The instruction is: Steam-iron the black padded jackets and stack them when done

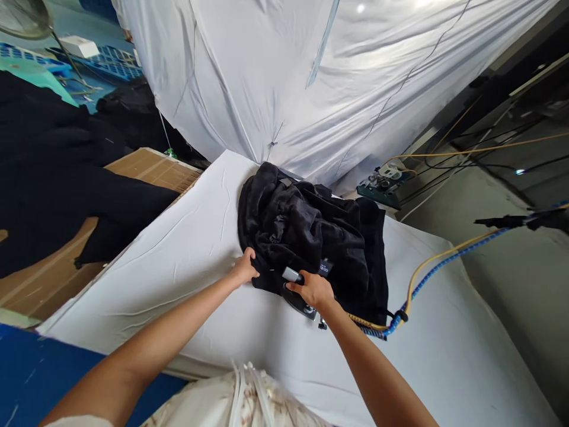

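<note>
A black garment (306, 219) lies bunched on the white-covered table (186, 267), with a small lettered label (326, 267) near its front edge. My right hand (315, 290) is wrapped round the handle of a steam iron (293, 276), which rests on the garment's near edge. Most of the iron's body is hidden under that hand. My left hand (244, 268) grips the garment's near left edge between thumb and fingers, a short way left of the iron.
A yellow hose and a blue hose (427, 279) run from the iron up to the right. White sheeting (275, 77) hangs behind the table. More black garments (53, 172) lie on cardboard (151, 169) at the left. A dark green device (380, 187) stands beyond the table's back right.
</note>
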Motion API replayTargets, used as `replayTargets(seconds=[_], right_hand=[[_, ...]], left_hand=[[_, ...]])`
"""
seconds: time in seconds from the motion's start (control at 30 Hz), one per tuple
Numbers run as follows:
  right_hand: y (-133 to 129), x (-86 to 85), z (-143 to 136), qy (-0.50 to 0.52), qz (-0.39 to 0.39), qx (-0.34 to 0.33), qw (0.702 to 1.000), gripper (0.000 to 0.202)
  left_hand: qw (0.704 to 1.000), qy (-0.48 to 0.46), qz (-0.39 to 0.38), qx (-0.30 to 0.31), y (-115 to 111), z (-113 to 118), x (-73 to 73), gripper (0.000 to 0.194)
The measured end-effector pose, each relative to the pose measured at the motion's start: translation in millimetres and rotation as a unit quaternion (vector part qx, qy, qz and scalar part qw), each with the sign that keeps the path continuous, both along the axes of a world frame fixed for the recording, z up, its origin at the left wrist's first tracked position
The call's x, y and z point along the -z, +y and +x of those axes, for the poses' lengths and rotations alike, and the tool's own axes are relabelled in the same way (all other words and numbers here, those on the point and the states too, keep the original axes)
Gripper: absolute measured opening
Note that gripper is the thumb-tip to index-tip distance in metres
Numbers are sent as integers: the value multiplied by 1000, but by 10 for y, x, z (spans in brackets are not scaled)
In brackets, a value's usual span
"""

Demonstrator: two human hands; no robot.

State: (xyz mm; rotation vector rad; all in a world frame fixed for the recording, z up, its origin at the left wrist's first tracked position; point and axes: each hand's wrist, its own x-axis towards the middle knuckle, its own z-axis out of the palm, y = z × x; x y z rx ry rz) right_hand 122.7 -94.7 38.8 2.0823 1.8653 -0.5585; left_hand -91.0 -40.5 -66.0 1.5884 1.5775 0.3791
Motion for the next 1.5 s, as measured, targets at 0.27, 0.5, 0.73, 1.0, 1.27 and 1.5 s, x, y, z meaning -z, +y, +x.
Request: replayTargets(seconds=[0.27, 0.5, 0.73, 1.0, 1.27, 1.5], right_hand=[[-47, -40, -57, -18, -10, -18, 1000, 56], [-65, -40, -139, -15, -12, -32, 999, 52], [-47, 31, -229, -13, -6, -10, 1000, 56], [20, 16, -371, -6, -12, 0, 1000, 56], [187, 10, -600, 5, -25, 0, 1000, 59], [345, 43, -815, 24, -23, -1, 999, 64]], left_hand=[[982, 16, 165, 88, -136, -42, 100, 55], [966, 87, 217, 109, -221, -129, 163, 72], [969, 163, 148, 115, -195, -203, -46, 78], [977, 108, 124, 138, -110, -285, -62, 81], [982, 55, 175, 52, 67, -422, -132, 55], [953, 13, 283, -106, 308, -586, -505, 42]])
